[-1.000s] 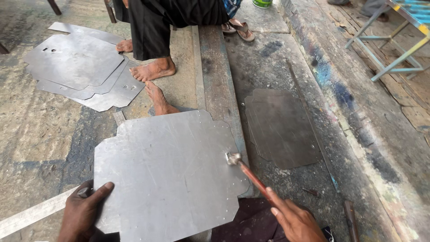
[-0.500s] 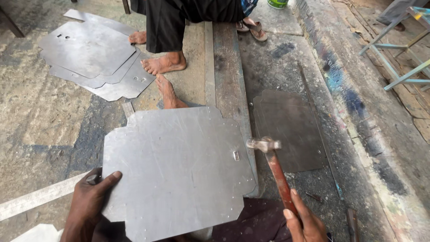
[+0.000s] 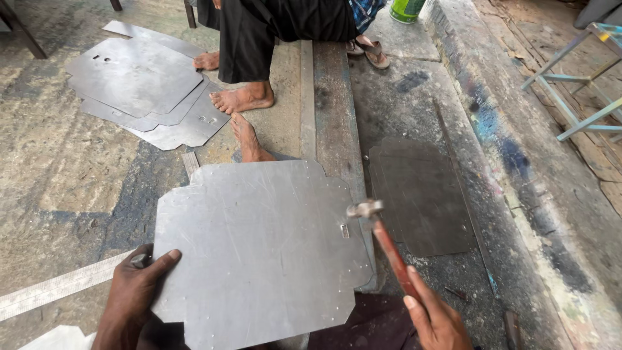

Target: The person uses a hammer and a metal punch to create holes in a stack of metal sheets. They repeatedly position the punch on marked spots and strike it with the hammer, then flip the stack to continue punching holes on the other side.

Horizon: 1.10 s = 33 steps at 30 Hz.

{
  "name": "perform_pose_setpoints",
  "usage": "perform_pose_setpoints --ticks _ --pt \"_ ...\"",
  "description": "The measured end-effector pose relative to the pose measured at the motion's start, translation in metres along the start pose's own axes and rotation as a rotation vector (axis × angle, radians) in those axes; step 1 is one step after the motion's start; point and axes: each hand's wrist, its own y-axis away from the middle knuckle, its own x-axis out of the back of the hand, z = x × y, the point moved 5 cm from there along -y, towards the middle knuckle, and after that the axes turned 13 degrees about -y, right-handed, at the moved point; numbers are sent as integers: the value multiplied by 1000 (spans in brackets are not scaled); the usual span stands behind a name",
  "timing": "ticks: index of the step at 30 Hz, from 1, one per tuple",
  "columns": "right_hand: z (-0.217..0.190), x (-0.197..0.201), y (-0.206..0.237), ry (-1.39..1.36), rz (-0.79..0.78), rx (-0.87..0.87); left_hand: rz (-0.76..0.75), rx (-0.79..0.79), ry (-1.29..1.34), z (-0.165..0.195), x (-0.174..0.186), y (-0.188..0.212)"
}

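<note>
Right hand (image 3: 435, 317): fingers wrapped tight round the red-handled hammer (image 3: 386, 247), shaft running up and left from the grip, steel head raised just above the right edge of the flat grey notched metal sheet (image 3: 259, 249).

Left hand (image 3: 135, 293): fingers spread flat, pressing the sheet's lower-left corner, the nearer hand to the sheet.

Sheet: lies across a long worn wooden plank (image 3: 334, 110), right edge overhanging it.

Left of sheet: steel ruler (image 3: 61, 286). Right: dark metal plate (image 3: 418, 194), open floor. Beyond: another person's bare feet (image 3: 245, 110), stacked cut sheets (image 3: 139, 91).
</note>
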Motion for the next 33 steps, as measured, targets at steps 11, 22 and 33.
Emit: perform_pose_setpoints --ticks 11,22,33 --pt "-12 1 -8 1 41 -20 -5 -26 14 2 -1 2" --pt "-9 5 -18 93 -72 -119 5 -53 28 11 -3 6" --pt "1 6 -10 107 -95 -203 9 -34 -1 3 -2 0"
